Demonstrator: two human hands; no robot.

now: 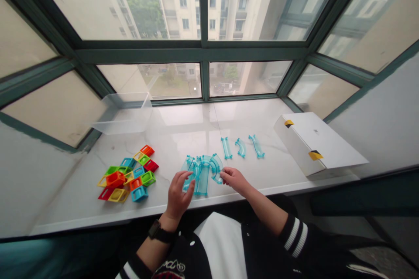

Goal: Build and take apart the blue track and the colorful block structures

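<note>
A pile of clear blue toy track pieces [202, 181], some straight and some curved, lies on the white sill before me. My left hand [179, 192] is at the pile's left side, thumb and fingers apart and holding nothing that I can see. On the right, my right hand [233, 179] pinches the end of a curved track piece [215, 170] at the pile's edge. Beyond the pile, three track pieces lie apart in a row: a straight one [226, 148], a short curved one [240, 148] and a longer, slightly bent one [256, 146].
Colourful open-framed plastic blocks [139, 172] are heaped on the left. Behind them stands a clear plastic bin [127, 117]. A white box [322, 141] with yellow-and-black tabs sits at the right. The sill [183, 126] ends at green-framed windows [204, 54] in back.
</note>
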